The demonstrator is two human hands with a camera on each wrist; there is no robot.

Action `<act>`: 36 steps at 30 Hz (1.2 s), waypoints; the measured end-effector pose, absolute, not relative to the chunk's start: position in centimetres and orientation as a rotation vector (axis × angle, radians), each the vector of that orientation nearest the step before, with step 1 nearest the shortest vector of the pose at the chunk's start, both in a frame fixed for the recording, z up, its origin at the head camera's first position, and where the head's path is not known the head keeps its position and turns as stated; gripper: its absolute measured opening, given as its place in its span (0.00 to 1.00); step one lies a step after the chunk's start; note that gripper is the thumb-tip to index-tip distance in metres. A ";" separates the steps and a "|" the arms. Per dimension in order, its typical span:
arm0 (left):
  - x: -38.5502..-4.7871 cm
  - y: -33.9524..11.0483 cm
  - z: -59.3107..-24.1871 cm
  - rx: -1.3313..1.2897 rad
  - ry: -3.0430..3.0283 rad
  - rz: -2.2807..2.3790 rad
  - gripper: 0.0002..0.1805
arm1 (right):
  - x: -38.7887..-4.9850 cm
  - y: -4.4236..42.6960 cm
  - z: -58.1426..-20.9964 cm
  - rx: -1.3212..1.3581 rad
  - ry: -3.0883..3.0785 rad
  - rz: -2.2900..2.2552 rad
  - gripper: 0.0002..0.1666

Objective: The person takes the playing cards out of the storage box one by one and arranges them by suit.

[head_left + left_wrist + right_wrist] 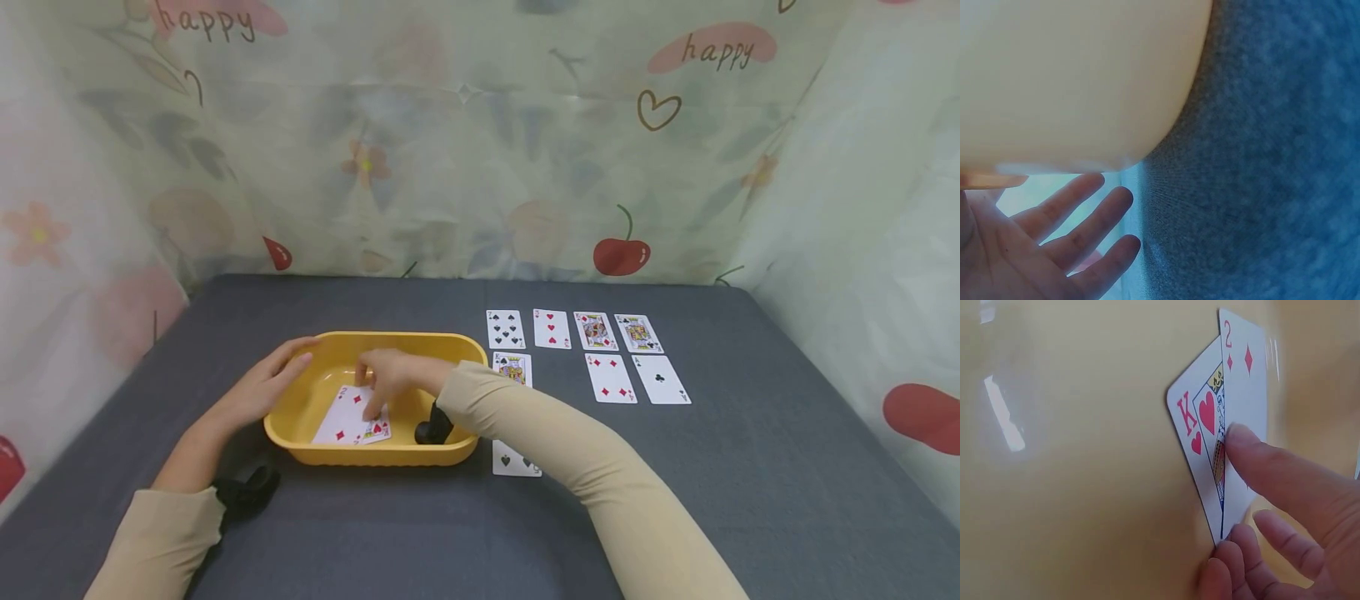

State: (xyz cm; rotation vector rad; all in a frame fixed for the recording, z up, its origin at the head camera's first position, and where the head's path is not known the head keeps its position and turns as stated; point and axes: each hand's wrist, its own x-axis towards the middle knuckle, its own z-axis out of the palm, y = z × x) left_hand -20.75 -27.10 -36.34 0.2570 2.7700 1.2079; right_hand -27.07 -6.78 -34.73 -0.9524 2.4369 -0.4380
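Observation:
A yellow plastic tray (390,455) sits on the dark cloth, left of centre. Inside it lie a two of diamonds (1249,394) and, partly beneath it, a king of hearts (1186,422). My right hand (393,373) reaches into the tray and pinches the two of diamonds: the thumb presses its face, and the fingertips curl at the cards' lower edge. How far they go under the king cannot be seen. At the tray's left rim is my left hand (266,383), its fingers extended and spread outside the wall (1072,81).
Right of the tray lie face-up cards: a seven of spades (506,330), three of hearts (552,329), king of diamonds (596,332), another face card (639,334), four of diamonds (611,379) and ace of clubs (661,380). My right sleeve (525,417) partly covers more cards. A patterned curtain (465,167) hangs behind.

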 end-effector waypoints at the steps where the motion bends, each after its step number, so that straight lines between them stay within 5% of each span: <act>1: -20.8 -27.1 -36.3 0.256 2.769 1.208 0.32 | -27.0 -6.8 -34.7 -0.954 2.443 -0.428 0.27; 36: -20.7 -27.0 -36.4 0.268 2.780 1.225 0.31 | -28.3 -1.3 -30.4 -0.980 2.300 -1.001 0.12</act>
